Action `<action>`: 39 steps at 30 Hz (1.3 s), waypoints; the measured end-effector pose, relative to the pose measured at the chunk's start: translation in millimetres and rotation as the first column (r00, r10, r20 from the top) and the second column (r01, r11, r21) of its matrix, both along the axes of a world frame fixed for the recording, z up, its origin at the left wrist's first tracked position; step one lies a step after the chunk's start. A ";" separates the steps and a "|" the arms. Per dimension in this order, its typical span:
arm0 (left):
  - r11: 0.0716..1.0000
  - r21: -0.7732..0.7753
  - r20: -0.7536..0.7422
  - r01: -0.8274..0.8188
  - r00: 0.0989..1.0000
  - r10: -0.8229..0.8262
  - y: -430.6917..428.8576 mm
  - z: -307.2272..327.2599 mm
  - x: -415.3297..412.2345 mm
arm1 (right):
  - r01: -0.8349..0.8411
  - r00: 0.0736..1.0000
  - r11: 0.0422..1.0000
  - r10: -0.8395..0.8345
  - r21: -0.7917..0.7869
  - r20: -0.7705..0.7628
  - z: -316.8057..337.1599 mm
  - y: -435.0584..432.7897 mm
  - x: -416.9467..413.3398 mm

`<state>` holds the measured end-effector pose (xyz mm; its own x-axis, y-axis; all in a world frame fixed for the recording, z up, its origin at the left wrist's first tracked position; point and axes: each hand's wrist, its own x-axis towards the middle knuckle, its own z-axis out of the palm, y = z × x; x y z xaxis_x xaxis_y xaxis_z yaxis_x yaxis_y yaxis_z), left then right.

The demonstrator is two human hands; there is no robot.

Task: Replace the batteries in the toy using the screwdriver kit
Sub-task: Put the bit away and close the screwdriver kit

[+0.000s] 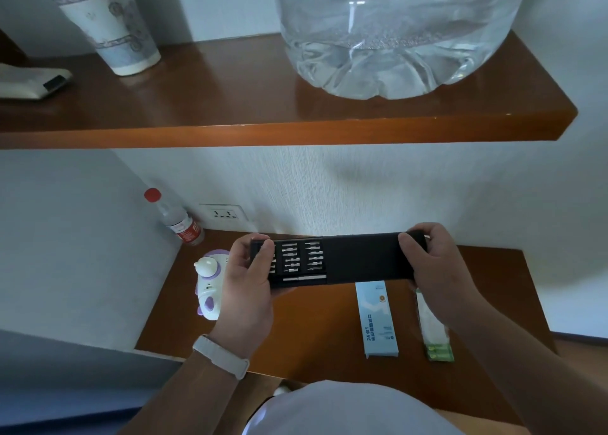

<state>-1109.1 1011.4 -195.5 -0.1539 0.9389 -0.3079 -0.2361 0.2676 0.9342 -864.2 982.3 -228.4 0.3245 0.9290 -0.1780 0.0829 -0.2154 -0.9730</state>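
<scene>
I hold a black screwdriver kit (pixel 358 258) level above the brown desk. Its inner tray (pixel 296 260) is slid partway out to the left, showing rows of silver bits and a metal driver handle along the front. My left hand (pixel 245 280) grips the tray end, thumb on top. My right hand (pixel 434 257) grips the black sleeve at the right end. A white and purple toy (pixel 209 285) lies on the desk, partly hidden behind my left hand. A green pack of batteries (pixel 434 332) lies at the right, partly under my right forearm.
A light blue kit box (pixel 378 319) lies on the desk (pixel 312 329) under the kit. A red-capped bottle (pixel 177 219) and a wall socket (pixel 225 214) are at the back left. A wooden shelf (pixel 296 128) overhead carries a large water jug (pixel 388 39) and a patterned cup (pixel 112 23).
</scene>
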 end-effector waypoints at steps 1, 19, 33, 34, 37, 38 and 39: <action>1.000 -0.011 -0.003 0.005 1.000 -0.005 -0.9 -2.8 2.0 | -0.013 1.000 1.000 0.013 -0.002 0.005 0.3 0.3 -1.9; 0.991 0.013 0.066 0.135 0.989 -0.136 -9.5 -32.7 7.4 | -0.165 0.980 0.986 0.167 -0.021 0.108 2.6 3.3 -16.8; 0.975 -0.022 -0.037 0.219 0.975 -0.220 -21.7 -45.8 19.0 | -0.239 0.961 0.971 0.239 -0.016 0.137 -17.2 -9.4 -49.1; 0.973 -0.017 -0.051 0.229 0.972 -0.229 -21.5 -45.5 18.4 | -0.237 0.962 0.971 0.238 -0.024 0.133 -19.0 -10.7 -49.3; 0.967 0.014 -0.068 0.254 0.965 -0.253 -19.0 -42.8 17.8 | -0.217 0.974 0.976 0.219 -0.035 0.057 -22.4 -13.3 -48.4; 0.967 0.018 -0.073 0.252 0.965 -0.250 -17.4 -42.5 17.7 | -0.206 0.979 0.978 0.206 -0.033 0.001 -22.9 -13.1 -46.6; 0.969 0.017 -0.072 0.246 0.967 -0.244 -16.0 -42.7 17.2 | -0.199 0.978 0.980 0.197 -0.028 -0.068 -23.2 -13.1 -44.5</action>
